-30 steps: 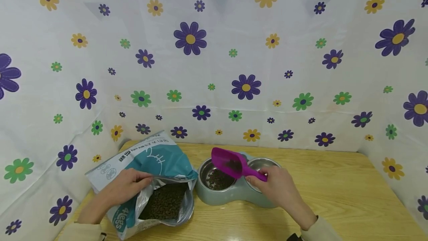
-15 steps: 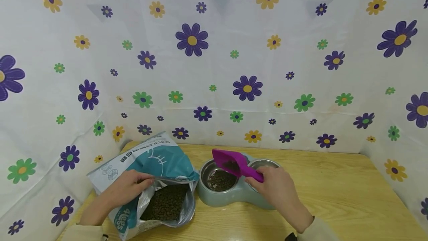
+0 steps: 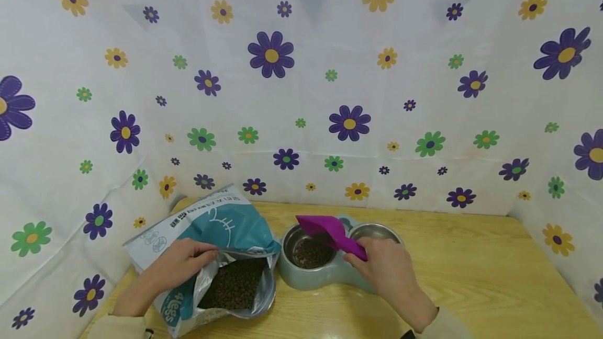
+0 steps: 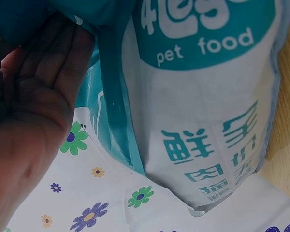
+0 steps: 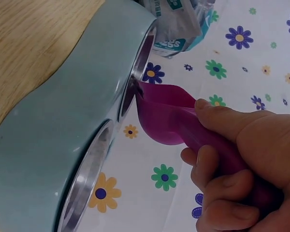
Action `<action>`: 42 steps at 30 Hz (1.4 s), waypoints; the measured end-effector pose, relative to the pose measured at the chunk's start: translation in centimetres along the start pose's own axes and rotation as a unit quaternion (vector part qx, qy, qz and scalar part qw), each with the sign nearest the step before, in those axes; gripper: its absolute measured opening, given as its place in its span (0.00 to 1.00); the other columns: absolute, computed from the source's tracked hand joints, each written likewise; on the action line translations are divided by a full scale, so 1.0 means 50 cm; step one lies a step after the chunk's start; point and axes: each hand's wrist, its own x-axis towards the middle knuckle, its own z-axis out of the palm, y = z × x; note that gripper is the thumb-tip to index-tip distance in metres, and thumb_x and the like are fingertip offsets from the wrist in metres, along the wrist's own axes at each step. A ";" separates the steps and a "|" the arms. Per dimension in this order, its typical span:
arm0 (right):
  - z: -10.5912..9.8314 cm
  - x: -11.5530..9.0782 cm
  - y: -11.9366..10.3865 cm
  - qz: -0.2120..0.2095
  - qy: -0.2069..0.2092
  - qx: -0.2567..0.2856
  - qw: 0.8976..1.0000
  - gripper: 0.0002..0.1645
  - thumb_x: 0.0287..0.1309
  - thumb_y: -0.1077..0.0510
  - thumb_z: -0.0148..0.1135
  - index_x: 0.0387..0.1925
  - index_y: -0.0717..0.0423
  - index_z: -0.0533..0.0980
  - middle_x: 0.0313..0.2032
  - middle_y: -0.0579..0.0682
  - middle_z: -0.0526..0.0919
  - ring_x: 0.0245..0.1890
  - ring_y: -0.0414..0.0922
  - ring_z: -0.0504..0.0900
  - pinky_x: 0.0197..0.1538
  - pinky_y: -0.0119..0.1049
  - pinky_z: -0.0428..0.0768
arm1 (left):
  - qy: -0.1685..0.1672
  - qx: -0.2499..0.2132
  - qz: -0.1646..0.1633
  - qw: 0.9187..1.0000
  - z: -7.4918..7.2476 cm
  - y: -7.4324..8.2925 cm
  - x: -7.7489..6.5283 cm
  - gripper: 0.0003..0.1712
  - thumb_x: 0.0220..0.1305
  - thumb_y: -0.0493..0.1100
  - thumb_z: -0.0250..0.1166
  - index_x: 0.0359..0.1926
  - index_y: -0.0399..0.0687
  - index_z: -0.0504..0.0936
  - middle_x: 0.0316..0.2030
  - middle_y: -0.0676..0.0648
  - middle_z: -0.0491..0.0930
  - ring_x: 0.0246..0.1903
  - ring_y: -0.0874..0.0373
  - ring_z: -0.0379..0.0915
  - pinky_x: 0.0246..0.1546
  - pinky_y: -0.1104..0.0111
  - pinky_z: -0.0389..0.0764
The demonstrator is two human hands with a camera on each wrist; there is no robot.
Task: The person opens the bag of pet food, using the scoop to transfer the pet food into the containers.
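Note:
My right hand [image 3: 393, 273] grips the handle of a magenta scoop [image 3: 330, 226], its tip tilted down over the left steel dish of a grey-blue double pet bowl [image 3: 320, 279]. Brown kibble [image 3: 311, 255] lies in that dish. In the right wrist view, a few dark pieces sit at the lip of the scoop [image 5: 164, 116]. My left hand [image 3: 179, 266] pinches the upper edge of an open teal and white pet food bag [image 3: 249, 226], whose silvery mouth shows much kibble inside. The bag hides its fingertips in the left wrist view.
The right steel dish [image 3: 374, 231] of the double bowl is partly covered by my right hand. A wood-grain table [image 3: 471, 271] carries everything. Flower-printed white cloth [image 3: 301, 88] stands behind and along both sides.
The scoop has tipped over further and come lower above the left dish, turning its underside up. More kibble shows in the dish. My left hand and the bag stay in place.

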 end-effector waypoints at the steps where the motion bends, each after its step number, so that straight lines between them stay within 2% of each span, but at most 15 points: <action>1: 0.001 0.000 0.000 -0.004 0.003 -0.004 1.000 0.22 0.50 0.43 0.79 0.19 0.47 0.74 0.15 0.39 0.67 0.16 0.37 0.63 0.21 0.31 0.61 | 0.001 0.003 -0.002 1.000 -0.001 0.000 0.000 0.18 0.76 0.45 0.58 0.54 0.41 0.88 0.17 0.59 0.71 0.16 0.69 0.61 0.21 0.71 0.67; 11: 0.007 -0.002 0.006 -0.042 0.041 -0.029 0.998 0.22 0.48 0.45 0.81 0.19 0.48 0.74 0.14 0.39 0.67 0.15 0.35 0.60 0.20 0.28 0.60 | 0.010 0.004 -0.003 1.000 -0.001 0.008 -0.001 0.18 0.76 0.44 0.58 0.55 0.41 0.88 0.16 0.59 0.68 0.16 0.68 0.60 0.20 0.71 0.66; 14: 0.008 -0.004 0.009 -0.040 0.035 -0.017 0.998 0.21 0.49 0.45 0.80 0.20 0.48 0.75 0.14 0.38 0.67 0.14 0.34 0.60 0.19 0.27 0.59 | 0.010 0.007 -0.007 1.000 0.000 0.009 -0.001 0.18 0.76 0.44 0.58 0.55 0.41 0.87 0.17 0.59 0.69 0.16 0.68 0.61 0.21 0.71 0.66; 18: 0.005 -0.005 0.015 0.014 -0.017 0.066 0.998 0.16 0.55 0.45 0.76 0.26 0.51 0.81 0.14 0.38 0.68 0.13 0.34 0.61 0.20 0.27 0.58 | 0.009 0.005 -0.005 1.000 0.000 0.009 0.001 0.18 0.76 0.44 0.58 0.55 0.41 0.87 0.17 0.58 0.70 0.16 0.69 0.60 0.21 0.71 0.67; 21: -0.003 -0.005 0.020 0.075 -0.065 0.148 0.984 0.17 0.60 0.43 0.73 0.28 0.52 0.82 0.14 0.40 0.68 0.14 0.35 0.60 0.21 0.29 0.58 | 0.009 -0.002 0.002 1.000 0.000 0.009 0.003 0.18 0.76 0.45 0.58 0.56 0.41 0.87 0.17 0.57 0.72 0.15 0.68 0.60 0.21 0.70 0.67; 24: -0.013 -0.006 0.028 0.118 -0.114 0.216 0.962 0.20 0.63 0.40 0.69 0.27 0.51 0.81 0.15 0.41 0.66 0.16 0.37 0.60 0.22 0.29 0.59 | 0.010 -0.003 0.005 1.000 -0.001 0.010 0.003 0.18 0.76 0.45 0.58 0.56 0.40 0.87 0.19 0.57 0.74 0.16 0.68 0.61 0.21 0.70 0.67; 26: -0.019 -0.009 0.035 0.134 -0.147 0.262 0.944 0.22 0.65 0.39 0.67 0.28 0.53 0.81 0.16 0.42 0.67 0.18 0.38 0.61 0.23 0.30 0.60 | 0.010 -0.004 0.003 1.000 0.000 0.009 0.002 0.18 0.76 0.45 0.58 0.56 0.40 0.87 0.19 0.57 0.75 0.16 0.68 0.61 0.21 0.70 0.67; 30: -0.033 -0.020 0.050 0.150 -0.221 0.353 0.896 0.26 0.67 0.38 0.64 0.33 0.58 0.82 0.17 0.42 0.67 0.18 0.39 0.62 0.20 0.30 0.61 | 0.006 -0.009 -0.007 1.000 0.002 0.007 0.001 0.19 0.76 0.45 0.58 0.56 0.40 0.87 0.17 0.56 0.73 0.15 0.68 0.60 0.21 0.70 0.67; 35: -0.047 -0.035 0.061 0.133 -0.320 0.427 0.835 0.27 0.70 0.38 0.60 0.34 0.60 0.78 0.16 0.43 0.64 0.14 0.39 0.55 0.17 0.29 0.56 | 0.005 -0.009 -0.012 1.000 0.006 0.004 -0.002 0.19 0.76 0.46 0.58 0.57 0.40 0.86 0.17 0.56 0.71 0.15 0.67 0.59 0.20 0.70 0.66; 39: -0.039 -0.051 0.052 0.110 -0.388 0.468 0.786 0.27 0.73 0.40 0.57 0.35 0.61 0.78 0.16 0.43 0.64 0.14 0.38 0.55 0.17 0.28 0.55 | 0.006 -0.004 -0.011 1.000 0.006 0.003 -0.003 0.19 0.76 0.46 0.58 0.56 0.41 0.87 0.19 0.56 0.74 0.17 0.68 0.62 0.22 0.70 0.67; 41: -0.031 -0.059 0.042 0.094 -0.407 0.479 0.772 0.24 0.74 0.42 0.56 0.35 0.60 0.78 0.15 0.43 0.64 0.13 0.38 0.55 0.16 0.28 0.55 | 0.006 -0.002 -0.009 1.000 0.006 0.004 -0.004 0.19 0.76 0.46 0.58 0.56 0.41 0.87 0.21 0.57 0.77 0.18 0.68 0.63 0.23 0.70 0.67; 42: -0.025 -0.062 0.037 0.084 -0.413 0.480 0.769 0.23 0.74 0.43 0.57 0.35 0.60 0.78 0.15 0.42 0.64 0.13 0.37 0.55 0.16 0.28 0.55 | 0.006 0.001 -0.011 1.000 0.006 0.004 -0.004 0.18 0.76 0.46 0.58 0.56 0.42 0.87 0.21 0.57 0.77 0.18 0.68 0.63 0.23 0.71 0.68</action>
